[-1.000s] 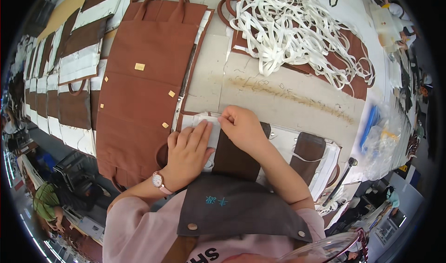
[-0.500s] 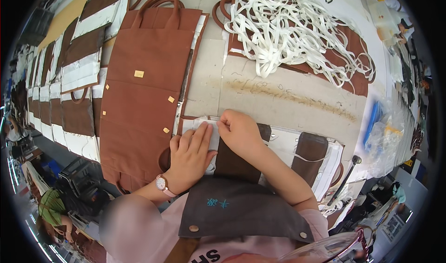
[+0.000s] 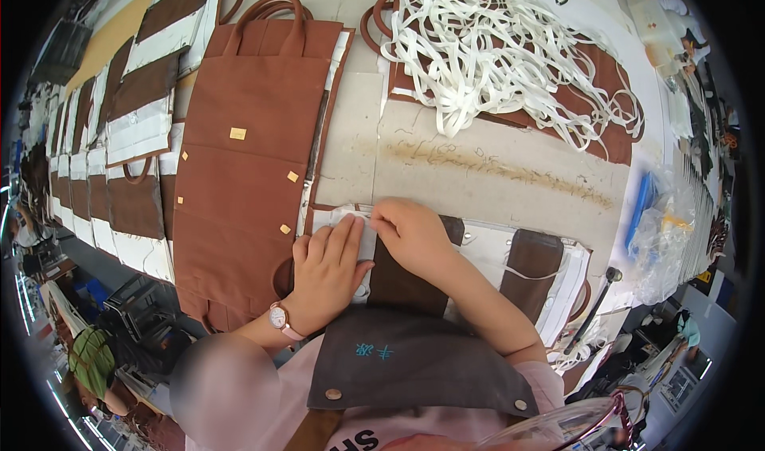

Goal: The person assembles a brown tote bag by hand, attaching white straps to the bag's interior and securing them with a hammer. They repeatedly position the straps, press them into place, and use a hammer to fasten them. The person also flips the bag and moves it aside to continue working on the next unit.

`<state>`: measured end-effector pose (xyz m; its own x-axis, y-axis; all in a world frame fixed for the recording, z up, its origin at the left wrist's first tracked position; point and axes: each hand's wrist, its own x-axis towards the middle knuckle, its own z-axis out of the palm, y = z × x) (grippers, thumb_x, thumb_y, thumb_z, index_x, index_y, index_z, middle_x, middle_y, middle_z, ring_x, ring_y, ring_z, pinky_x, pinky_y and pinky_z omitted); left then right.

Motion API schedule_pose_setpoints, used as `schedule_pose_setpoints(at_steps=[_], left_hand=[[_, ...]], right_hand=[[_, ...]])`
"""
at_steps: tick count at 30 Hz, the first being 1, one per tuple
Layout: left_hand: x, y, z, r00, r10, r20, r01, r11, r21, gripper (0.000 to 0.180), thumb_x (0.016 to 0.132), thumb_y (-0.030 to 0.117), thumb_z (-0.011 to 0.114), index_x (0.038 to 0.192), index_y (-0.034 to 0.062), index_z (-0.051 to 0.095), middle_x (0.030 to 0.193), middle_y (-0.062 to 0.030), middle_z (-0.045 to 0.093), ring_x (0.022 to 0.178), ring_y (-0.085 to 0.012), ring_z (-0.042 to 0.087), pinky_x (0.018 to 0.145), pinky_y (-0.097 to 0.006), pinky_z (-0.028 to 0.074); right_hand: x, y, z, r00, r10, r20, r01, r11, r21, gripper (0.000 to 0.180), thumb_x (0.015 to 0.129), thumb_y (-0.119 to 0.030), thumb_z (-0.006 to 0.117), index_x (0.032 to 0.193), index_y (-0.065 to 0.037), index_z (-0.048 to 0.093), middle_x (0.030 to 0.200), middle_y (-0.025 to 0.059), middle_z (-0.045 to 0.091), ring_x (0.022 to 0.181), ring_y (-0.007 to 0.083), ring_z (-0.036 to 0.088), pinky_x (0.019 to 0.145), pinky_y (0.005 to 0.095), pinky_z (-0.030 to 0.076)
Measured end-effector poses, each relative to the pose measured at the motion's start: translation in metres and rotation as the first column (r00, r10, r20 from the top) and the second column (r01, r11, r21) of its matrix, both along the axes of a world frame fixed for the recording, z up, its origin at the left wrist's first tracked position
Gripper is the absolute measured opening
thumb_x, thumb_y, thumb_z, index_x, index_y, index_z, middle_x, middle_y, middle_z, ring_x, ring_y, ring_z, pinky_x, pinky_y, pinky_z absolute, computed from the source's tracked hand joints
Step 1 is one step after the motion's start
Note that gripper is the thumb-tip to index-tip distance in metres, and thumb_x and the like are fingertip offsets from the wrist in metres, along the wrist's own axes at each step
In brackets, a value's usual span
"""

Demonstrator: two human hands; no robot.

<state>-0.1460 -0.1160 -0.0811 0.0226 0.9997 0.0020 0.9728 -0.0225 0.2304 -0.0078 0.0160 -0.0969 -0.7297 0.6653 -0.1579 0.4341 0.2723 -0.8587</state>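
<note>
A bag panel with white backing point(image 3: 486, 248) and dark brown bands point(image 3: 408, 282) lies flat in front of me. My left hand point(image 3: 325, 261) rests on its white left part, fingers stretched out along the surface and touching it. A watch point(image 3: 278, 316) is on that wrist. Just right of those fingertips, my right hand point(image 3: 414, 237) is closed in a pinch at the panel's far edge. What its fingers hold is hidden. Close by on the left lies a reddish-brown handbag body point(image 3: 239, 188) with rolled handles and small gold-coloured pieces on its front.
White strips point(image 3: 478, 60) lie tangled over more brown bag pieces at the far right. Overlapping brown-and-white panels point(image 3: 142, 200) line the left side. A clear plastic bag point(image 3: 665, 240) and a black-handled tool point(image 3: 612, 276) are on the right. Another person point(image 3: 92, 363) is at lower left.
My right hand has come slightly nearer to me, its fingers still closed at the panel's edge. My left hand stays pressed in nearly the same place.
</note>
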Motion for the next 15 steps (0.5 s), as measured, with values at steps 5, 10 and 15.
schedule_pose_setpoints(at_steps=[5,10,15], left_hand=[[0.001,0.000,-0.001,1.000,-0.004,0.002,0.004,1.000,0.000,0.074,0.077,0.032,0.075,0.138,-0.0004,0.051,0.136,-0.0119,0.054,0.114,-0.0288,0.050,0.094,-0.044,0.035],[0.001,0.001,0.000,1.000,-0.006,-0.008,0.006,1.000,0.002,0.073,0.077,0.032,0.074,0.138,-0.0012,0.051,0.136,-0.0123,0.054,0.114,-0.0282,0.050,0.094,-0.044,0.035],[0.001,0.002,0.000,1.000,-0.009,0.004,0.009,1.000,-0.012,0.076,0.076,0.031,0.075,0.140,-0.0010,0.049,0.136,-0.0125,0.053,0.114,-0.0293,0.050,0.096,-0.045,0.035]], right_hand=[[0.001,-0.004,-0.004,0.999,-0.053,-0.006,0.053,0.999,0.001,0.011,0.087,-0.013,0.063,0.084,-0.003,0.060,0.080,0.0149,0.063,0.078,0.0371,0.061,0.068,0.0470,0.048],[-0.006,-0.005,-0.003,0.992,-0.092,0.081,0.090,0.996,0.027,0.013,0.086,-0.012,0.062,0.080,-0.003,0.056,0.078,0.0162,0.062,0.075,0.0376,0.061,0.066,0.0477,0.048],[-0.009,-0.007,-0.008,0.987,-0.125,0.102,0.116,0.989,0.090,0.013,0.084,-0.011,0.065,0.079,-0.003,0.057,0.072,0.0153,0.061,0.070,0.0362,0.061,0.063,0.0455,0.047]])
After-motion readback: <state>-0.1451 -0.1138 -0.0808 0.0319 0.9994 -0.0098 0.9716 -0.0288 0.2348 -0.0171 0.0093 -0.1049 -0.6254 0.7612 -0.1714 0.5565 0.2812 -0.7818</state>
